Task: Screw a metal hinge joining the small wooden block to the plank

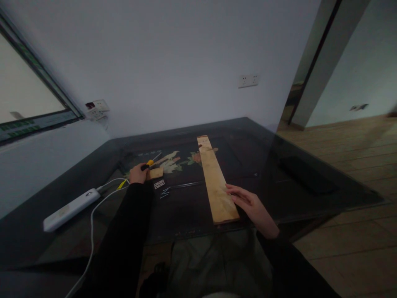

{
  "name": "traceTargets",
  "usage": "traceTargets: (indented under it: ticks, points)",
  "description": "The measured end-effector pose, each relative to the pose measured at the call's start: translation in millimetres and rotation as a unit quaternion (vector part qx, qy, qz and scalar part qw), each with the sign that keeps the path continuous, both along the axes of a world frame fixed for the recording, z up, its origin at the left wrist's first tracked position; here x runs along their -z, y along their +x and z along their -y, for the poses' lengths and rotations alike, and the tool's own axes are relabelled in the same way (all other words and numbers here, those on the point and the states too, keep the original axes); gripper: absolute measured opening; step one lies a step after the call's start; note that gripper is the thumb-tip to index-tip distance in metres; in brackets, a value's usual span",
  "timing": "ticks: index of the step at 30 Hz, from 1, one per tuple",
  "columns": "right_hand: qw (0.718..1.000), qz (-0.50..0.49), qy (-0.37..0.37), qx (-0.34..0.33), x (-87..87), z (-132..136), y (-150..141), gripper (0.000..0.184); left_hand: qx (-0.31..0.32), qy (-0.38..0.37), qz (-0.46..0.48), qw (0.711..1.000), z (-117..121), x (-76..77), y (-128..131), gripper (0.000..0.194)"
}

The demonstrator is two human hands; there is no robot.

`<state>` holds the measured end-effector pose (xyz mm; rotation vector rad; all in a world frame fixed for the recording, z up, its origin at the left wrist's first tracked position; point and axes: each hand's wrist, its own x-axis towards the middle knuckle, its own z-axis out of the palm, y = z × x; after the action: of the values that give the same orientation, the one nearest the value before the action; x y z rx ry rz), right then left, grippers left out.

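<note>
My left hand [138, 174] is at the left of the dark table, its fingers curled. A screwdriver [150, 162] with a yellow and black handle and a small wooden block [156, 173] both meet the fingers; which one is gripped I cannot make out. Right of the block are small metal hinges [159, 184] and several screws [165, 193]. A long pale wooden board [216, 182] lies lengthwise away from me, a dark knot near its far end. My right hand [246, 202] rests against the board's right edge near its close end, fingers stretched out, not wrapped round it.
A white power strip [71, 210] lies at the table's left, its white cable [92, 223] running down past my left sleeve. The table [279, 182] has a painted bird-and-flower design. Wall sockets [248, 80] and a window [34, 78] are behind; wooden floor [341, 145] shows right.
</note>
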<state>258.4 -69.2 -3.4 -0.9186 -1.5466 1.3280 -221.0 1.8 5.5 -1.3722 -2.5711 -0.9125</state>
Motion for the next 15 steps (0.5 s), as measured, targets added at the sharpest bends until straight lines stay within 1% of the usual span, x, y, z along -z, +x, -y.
traceTargets:
  ticks: [2, 4, 5, 6, 7, 8, 9, 11, 13, 15]
  points:
    - [1.000, -0.011, -0.009, -0.006, -7.4, 6, 5, 0.032, 0.004, 0.049, 0.004, 0.999, 2, -11.6, 5, 0.040]
    - [1.000, -0.013, -0.006, -0.017, -18.4, 12, 10, 0.032, 0.011, 0.113, 0.035, 0.993, 3, -28.3, 20, 0.041]
    - [1.000, -0.010, -0.002, -0.023, -25.5, 12, 10, 0.032, 0.035, 0.151, 0.062, 0.986, 4, -37.2, 33, 0.041]
    - [0.999, -0.009, 0.004, -0.032, -33.6, 11, 9, 0.033, 0.081, 0.184, 0.102, 0.974, 5, -45.6, 50, 0.042]
    - [0.999, -0.012, 0.009, -0.043, -42.4, 7, 5, 0.034, 0.133, 0.216, 0.153, 0.955, 7, -52.8, 71, 0.043]
    - [0.998, -0.020, 0.017, -0.054, -51.4, 0, -1, 0.036, 0.192, 0.237, 0.208, 0.929, 8, -58.3, 94, 0.046]
    - [0.996, -0.032, 0.024, -0.073, -59.9, -10, -10, 0.039, 0.247, 0.252, 0.268, 0.896, 10, -61.7, 120, 0.048]
    - [0.992, -0.055, 0.035, -0.108, -72.5, -35, -33, 0.051, 0.327, 0.261, 0.367, 0.831, 14, -62.3, 172, 0.049]
    - [0.990, -0.079, 0.021, -0.112, -76.0, -63, -58, 0.055, 0.376, 0.253, 0.429, 0.782, 18, -56.4, 216, 0.044]
    - [0.989, -0.113, -0.009, -0.092, -70.4, -86, -80, 0.049, 0.391, 0.245, 0.465, 0.755, 20, -47.0, 245, 0.041]
